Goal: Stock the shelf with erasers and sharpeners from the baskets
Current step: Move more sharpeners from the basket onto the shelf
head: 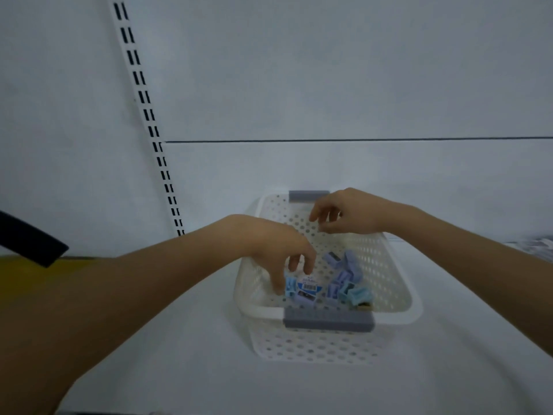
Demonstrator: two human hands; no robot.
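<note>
A white perforated basket (398,283) with grey handles stands on the white shelf (179,339). Several blue and lilac sharpeners (348,280) lie in it. One packet of sharpeners with a barcode label (305,290) lies at the basket's near left. My left hand (278,250) reaches down into the basket, its fingers curled just over that packet and touching it; a firm grip does not show. My right hand (344,212) hovers over the basket's far side, fingers loosely curled, holding nothing.
A slotted upright rail (149,121) runs down the white back panel at the left. A yellow surface (27,274) and a dark object (27,238) lie at the far left. Some patterned items (535,245) sit at the right edge.
</note>
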